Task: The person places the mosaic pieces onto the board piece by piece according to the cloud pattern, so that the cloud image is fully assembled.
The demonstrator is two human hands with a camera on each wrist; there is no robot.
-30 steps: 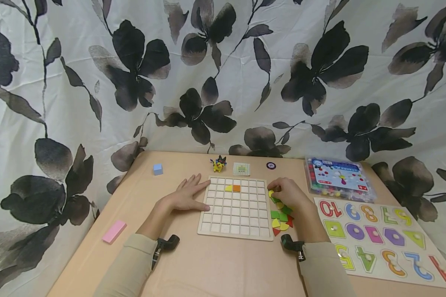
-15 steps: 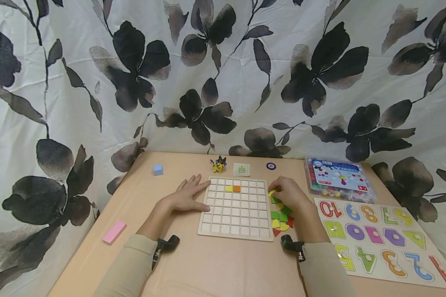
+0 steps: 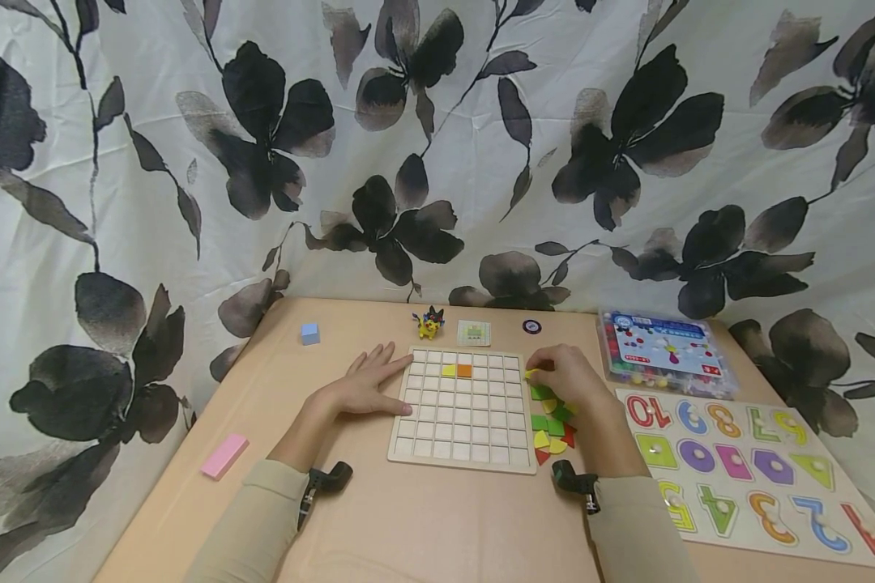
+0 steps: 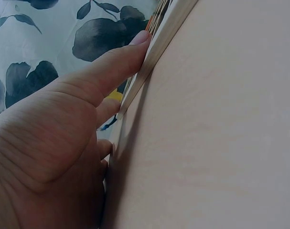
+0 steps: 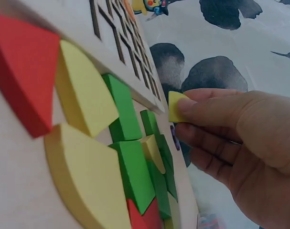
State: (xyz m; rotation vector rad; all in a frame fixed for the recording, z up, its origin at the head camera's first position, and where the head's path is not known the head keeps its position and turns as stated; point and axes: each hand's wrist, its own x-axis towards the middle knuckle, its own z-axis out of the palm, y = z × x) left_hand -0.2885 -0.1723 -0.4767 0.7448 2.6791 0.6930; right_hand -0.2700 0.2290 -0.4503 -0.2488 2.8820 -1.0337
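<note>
A pale wooden grid board [image 3: 459, 421] lies mid-table, with a yellow piece [image 3: 448, 370] and an orange square [image 3: 464, 370] side by side in its second row. My left hand [image 3: 360, 385] rests at the board's left edge, fingers spread; in the left wrist view the thumb [image 4: 118, 67] touches the board's side. Beyond the right edge, my right hand [image 3: 565, 376] pinches a small yellow block [image 5: 176, 107] between thumb and fingers. Below that hand lies a pile of green blocks [image 5: 135, 171], yellow blocks [image 5: 85, 90] and red blocks [image 5: 25, 71], partly hidden by it in the head view.
Behind the board stand a small yellow figurine [image 3: 430, 322], a patterned card [image 3: 474, 332] and a dark round disc [image 3: 531, 325]. To the right are a plastic box [image 3: 663, 348] and a number puzzle board [image 3: 758, 478]. A blue cube [image 3: 309, 333] and pink block [image 3: 224, 456] lie left.
My right hand has shifted slightly up and away from the pile, pinching the yellow block. The left hand and the board have stayed in place.
</note>
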